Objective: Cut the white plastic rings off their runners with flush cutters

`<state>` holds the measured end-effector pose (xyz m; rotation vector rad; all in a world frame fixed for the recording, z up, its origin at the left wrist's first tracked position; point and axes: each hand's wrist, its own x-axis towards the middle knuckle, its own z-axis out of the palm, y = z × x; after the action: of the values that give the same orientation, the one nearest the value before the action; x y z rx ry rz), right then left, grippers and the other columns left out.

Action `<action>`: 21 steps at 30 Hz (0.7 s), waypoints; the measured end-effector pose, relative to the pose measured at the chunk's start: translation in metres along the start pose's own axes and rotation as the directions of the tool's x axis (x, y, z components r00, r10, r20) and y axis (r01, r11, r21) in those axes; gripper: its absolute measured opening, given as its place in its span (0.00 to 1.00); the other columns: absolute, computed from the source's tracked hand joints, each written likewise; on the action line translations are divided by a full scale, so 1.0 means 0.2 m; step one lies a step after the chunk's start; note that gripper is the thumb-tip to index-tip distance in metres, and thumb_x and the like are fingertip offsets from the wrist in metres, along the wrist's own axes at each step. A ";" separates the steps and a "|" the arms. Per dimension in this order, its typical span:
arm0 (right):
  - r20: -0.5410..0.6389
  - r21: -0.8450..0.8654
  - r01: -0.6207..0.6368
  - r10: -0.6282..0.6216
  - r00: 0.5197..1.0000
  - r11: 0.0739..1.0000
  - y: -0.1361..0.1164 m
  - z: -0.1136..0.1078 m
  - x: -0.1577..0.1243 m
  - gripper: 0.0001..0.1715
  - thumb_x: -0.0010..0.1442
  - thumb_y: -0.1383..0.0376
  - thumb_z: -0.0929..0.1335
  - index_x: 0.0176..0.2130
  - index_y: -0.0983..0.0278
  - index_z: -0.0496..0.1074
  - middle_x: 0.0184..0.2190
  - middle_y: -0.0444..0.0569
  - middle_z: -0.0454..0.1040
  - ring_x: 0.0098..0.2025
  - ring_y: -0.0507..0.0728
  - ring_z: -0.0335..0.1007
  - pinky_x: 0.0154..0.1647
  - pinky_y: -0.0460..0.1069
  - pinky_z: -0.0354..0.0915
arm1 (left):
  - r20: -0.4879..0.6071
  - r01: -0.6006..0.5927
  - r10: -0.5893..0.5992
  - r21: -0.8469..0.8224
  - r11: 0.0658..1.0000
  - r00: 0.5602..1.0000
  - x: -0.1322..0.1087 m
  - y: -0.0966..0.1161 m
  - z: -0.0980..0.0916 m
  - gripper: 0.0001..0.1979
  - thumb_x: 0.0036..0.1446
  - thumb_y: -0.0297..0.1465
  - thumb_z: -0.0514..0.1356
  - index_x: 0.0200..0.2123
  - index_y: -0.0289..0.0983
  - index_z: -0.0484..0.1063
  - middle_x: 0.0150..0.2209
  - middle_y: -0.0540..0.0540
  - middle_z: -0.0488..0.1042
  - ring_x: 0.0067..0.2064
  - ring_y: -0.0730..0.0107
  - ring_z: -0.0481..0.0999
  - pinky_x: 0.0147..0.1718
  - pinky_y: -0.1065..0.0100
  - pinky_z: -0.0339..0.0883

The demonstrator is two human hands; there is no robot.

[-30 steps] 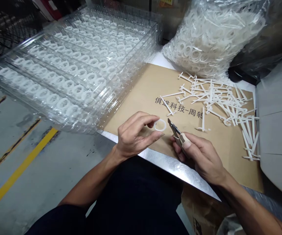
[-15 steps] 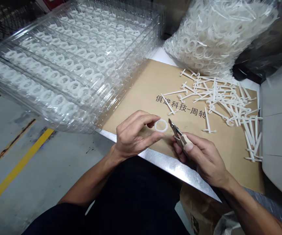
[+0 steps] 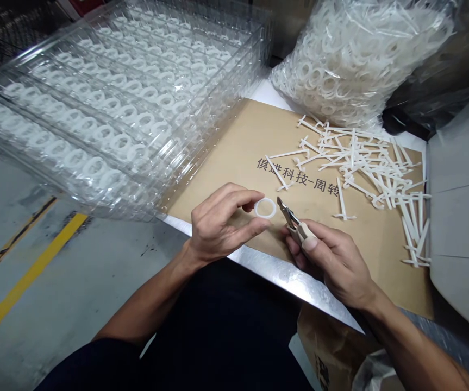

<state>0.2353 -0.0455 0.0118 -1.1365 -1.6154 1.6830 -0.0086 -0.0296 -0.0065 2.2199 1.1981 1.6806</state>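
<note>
Between the thumb and fingertips of my left hand (image 3: 222, 222) is a white plastic ring (image 3: 256, 209), held up over the cardboard. My right hand (image 3: 336, 260) is closed around a pair of nippers (image 3: 298, 227) with pale handles. Their metal jaws point up and left, close to the ring's right side but apart from it. Beyond my hands, a heap of white plastic sprue pieces (image 3: 364, 157) lies on the brown cardboard sheet (image 3: 234, 141). One loose piece (image 3: 342, 201) rests nearer to my right hand.
At the left stand stacked clear plastic trays (image 3: 136, 163) filled with rows of white rings. A clear bag (image 3: 348, 70) full of rings sits at the back. A pale grey bin (image 3: 462, 217) borders the right side. The table's metal edge (image 3: 291, 279) runs just before me.
The whole view has shifted slightly, so things appear a little further left. Both hands keep their hold, and the ring and nippers stay about the same distance apart.
</note>
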 end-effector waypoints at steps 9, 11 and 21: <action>0.006 0.147 -0.018 0.017 1.000 0.989 0.00 0.00 0.00 0.20 0.74 0.50 0.66 0.43 0.63 0.75 0.34 0.47 0.70 0.30 0.54 0.63 0.32 0.50 0.61 | 0.019 -0.019 0.020 -0.027 0.999 1.000 -0.01 -0.01 0.00 0.17 0.60 0.37 0.73 0.46 0.33 0.78 0.34 0.46 0.80 0.34 0.72 0.78 0.36 0.71 0.74; 0.010 0.188 -0.012 0.010 1.000 0.982 0.01 0.00 0.00 0.20 0.74 0.49 0.66 0.44 0.63 0.75 0.34 0.47 0.70 0.31 0.54 0.64 0.33 0.50 0.62 | 0.029 -0.037 0.037 -0.023 0.999 0.999 -0.01 0.00 0.00 0.17 0.60 0.37 0.73 0.46 0.33 0.78 0.35 0.46 0.80 0.34 0.72 0.78 0.36 0.71 0.74; -0.136 0.004 0.103 -0.101 0.986 0.995 -0.02 0.04 0.04 0.21 0.60 0.57 0.79 0.48 0.61 0.75 0.34 0.42 0.72 0.35 0.54 0.69 0.38 0.48 0.67 | 0.322 -0.145 0.200 -0.187 0.972 0.925 -0.03 -0.01 0.01 0.16 0.65 0.36 0.68 0.50 0.32 0.74 0.38 0.42 0.81 0.38 0.66 0.80 0.40 0.66 0.76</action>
<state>0.2245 -0.0427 0.0128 -1.1185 -1.5511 1.5147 -0.0079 -0.0313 -0.0120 2.4397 0.7769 1.3128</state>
